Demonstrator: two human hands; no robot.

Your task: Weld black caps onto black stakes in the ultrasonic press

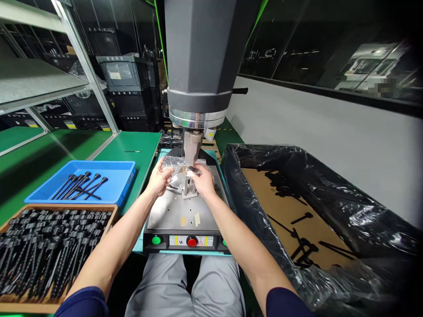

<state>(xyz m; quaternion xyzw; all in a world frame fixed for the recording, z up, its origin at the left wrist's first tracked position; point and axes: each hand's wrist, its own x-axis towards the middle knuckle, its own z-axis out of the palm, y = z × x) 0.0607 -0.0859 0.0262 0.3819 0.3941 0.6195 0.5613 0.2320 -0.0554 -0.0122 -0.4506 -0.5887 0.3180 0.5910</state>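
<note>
Both my hands are at the fixture under the horn [192, 147] of a press-type machine [201, 57]. My left hand [158, 179] pinches the left side of a clear plastic bag [176, 169], fingers closed on it. My right hand [203, 179] grips the bag's right end at the small metal fixture [185, 190], fingers curled. What lies inside the bag is hidden. The grey base plate [180, 215] sits below my hands.
A blue tray [115, 187] with a few black long parts stands at the left. A wooden tray [114, 210] full of several black parts sits near left. A box lined with black plastic [264, 193] holds black parts at the right. Green and red buttons [191, 241] face me.
</note>
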